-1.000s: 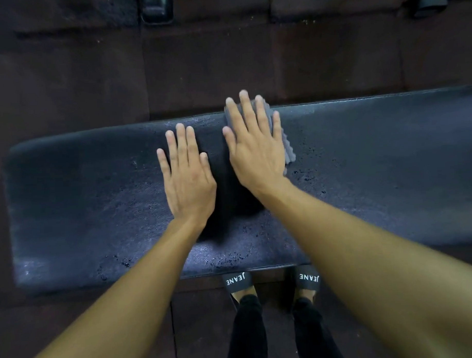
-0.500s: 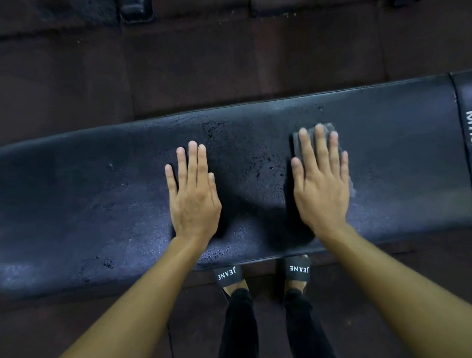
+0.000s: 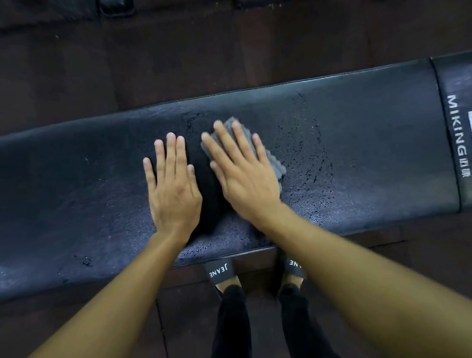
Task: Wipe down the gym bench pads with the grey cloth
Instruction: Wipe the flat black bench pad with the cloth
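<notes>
Left hand: the left hand [image 3: 173, 191] lies flat, palm down, on the long pad [image 3: 362, 147]. Its fingers are straight and close together, and it holds nothing.
Right hand: the right hand [image 3: 245, 181] is just beside the left, with only a dark strip of pad between them. It presses flat on the grey cloth [image 3: 274, 165], fingers straight and slightly spread, not curled round it. Its outline is a little blurred.
Grey cloth: folded and ribbed, it lies under the right palm and fingers. It shows past the fingertips and along the hand's outer edge.
Long pad: black, running crosswise under both hands.
Droplets: wet beads [image 3: 309, 155] speckle the pad just outside the right hand, with a few beyond the fingertips between the two hands.
Second pad: a shorter black pad [image 3: 450, 75] meets the long one well outside the right hand. It carries white lettering reading MIKING.
Feet: two black sandals [image 3: 219, 271] marked JEANE stand on the dark floor [image 3: 225, 45] below the wrists, at the pad's near edge.
</notes>
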Tool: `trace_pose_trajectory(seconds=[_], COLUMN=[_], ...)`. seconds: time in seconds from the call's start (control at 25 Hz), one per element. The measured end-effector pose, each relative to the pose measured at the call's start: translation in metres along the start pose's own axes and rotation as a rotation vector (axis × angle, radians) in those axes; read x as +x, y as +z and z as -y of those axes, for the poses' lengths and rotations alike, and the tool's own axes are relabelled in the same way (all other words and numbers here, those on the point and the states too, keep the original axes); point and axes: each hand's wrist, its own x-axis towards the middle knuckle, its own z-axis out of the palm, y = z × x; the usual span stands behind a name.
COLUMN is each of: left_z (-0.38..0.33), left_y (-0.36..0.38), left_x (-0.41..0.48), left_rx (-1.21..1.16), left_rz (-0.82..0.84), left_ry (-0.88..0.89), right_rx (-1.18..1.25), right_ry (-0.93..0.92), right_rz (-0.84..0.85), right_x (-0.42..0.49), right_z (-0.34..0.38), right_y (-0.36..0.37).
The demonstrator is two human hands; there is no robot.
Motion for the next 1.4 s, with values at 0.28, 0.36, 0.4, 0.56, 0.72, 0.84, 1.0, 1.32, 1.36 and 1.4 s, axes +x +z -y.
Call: trace_pose_trajectory(seconds=[0.28,0.36,0.4,0.56,0.72,0.84,1.0,1.32,1.36,1.4], left_z=[-0.036,-0.063,-0.075,-0.09,-0.09,-0.092,-0.089,-0.12,-0.137,-0.155], left_y=[-0.002,0.006,0.01,0.018,0.019,0.018,0.017,0.012,0.015,0.018], left_x=[-0.006,-0.013,-0.016,-0.016,-0.016,-0.016,-0.011,-0.016,-0.019,-0.022], left_rx=[-0.022,-0.002,0.008,0.052,0.063,0.042,0.022,-0.045,-0.055,-0.062], left_rz=[-0.008,0.01,0.018,0.04,0.04,0.038,0.051,0.001,0.001,0.009], left_ry=[0.004,0.074,0.078,0.01,0.0,-0.011,-0.007,-0.052,-0.002,0.06], right_rx=[0.022,0.045,0.048,0.037,-0.007,-0.049,-0.006,-0.016,0.0,0.014], right_ry=[0.202,0.284,0.318,0.425,0.406,0.21,0.046,0.063,0.106,0.152], right_rz=[-0.013,-0.014,-0.019,-0.036,0.008,0.046,0.008,-0.032,-0.025,-0.02], right_x=[0.039,0.032,0.024,-0.03,-0.107,-0.138,-0.074,0.036,0.039,0.04], right_z=[-0.101,-0.132,-0.145,-0.168,-0.138,-0.091,-0.068,-0.138,-0.151,-0.163], right_y=[-0.032,-0.043,-0.047,-0.051,-0.042,-0.026,-0.017,-0.036,-0.04,-0.046])
